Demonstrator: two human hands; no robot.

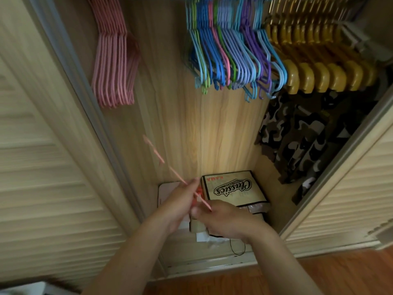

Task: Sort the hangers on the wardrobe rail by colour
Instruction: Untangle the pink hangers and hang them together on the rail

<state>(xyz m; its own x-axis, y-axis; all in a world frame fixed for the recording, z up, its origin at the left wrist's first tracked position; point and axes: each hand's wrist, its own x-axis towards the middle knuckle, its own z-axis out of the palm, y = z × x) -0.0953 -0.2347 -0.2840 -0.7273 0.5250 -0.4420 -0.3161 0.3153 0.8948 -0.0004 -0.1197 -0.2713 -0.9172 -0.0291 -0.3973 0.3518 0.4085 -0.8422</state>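
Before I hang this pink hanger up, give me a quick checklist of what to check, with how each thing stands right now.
1. Hold on the pink hanger: ok. Left hand and right hand both grip its lower end.
2. Pink group on the rail to aim for: ok, it hangs at the left, apart from the rest.
3. Free rail beside that group: ok, a wide gap separates it from the mixed blue, purple and green hangers.
4. Stray pink among the mixed hangers: not ok, at least one shows.
5. Yellow hangers grouped: ok, together at the right.
6. Hook facing the rail: cannot tell, the hanger is blurred.
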